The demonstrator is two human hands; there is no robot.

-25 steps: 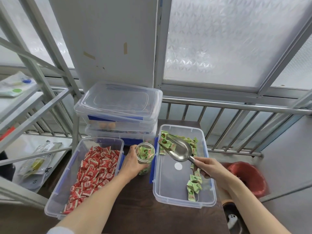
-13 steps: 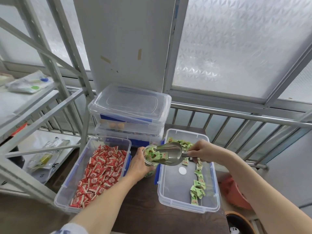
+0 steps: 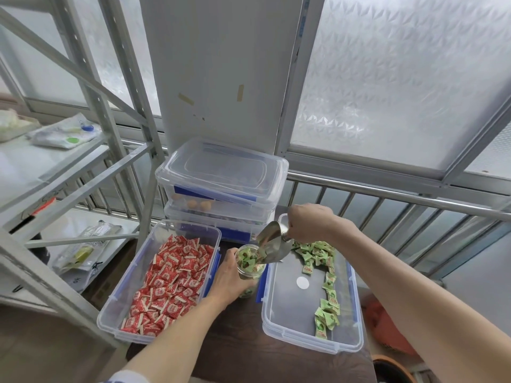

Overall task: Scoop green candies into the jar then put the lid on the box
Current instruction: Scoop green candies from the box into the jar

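The right hand [image 3: 309, 222] grips the handle of a metal scoop [image 3: 272, 244], tipped steeply so its mouth sits at the rim of the small clear jar [image 3: 250, 265]. The left hand [image 3: 229, 280] is wrapped around that jar, holding it upright between the two open boxes near the middle of the table [image 3: 237, 352]. Green candies [image 3: 327, 299] already fill the jar close to its rim, so scooping looks nearly finished. Many remain along the right side of the green-candy box [image 3: 290, 327], which has no lid yet. That box nearly reaches the table's right edge. The box of red candies [image 3: 166, 280] overhangs the left edge. Stacked lidded boxes [image 3: 221, 183] crowd the far edge, leaving only the narrow strip between the boxes and the near edge free.
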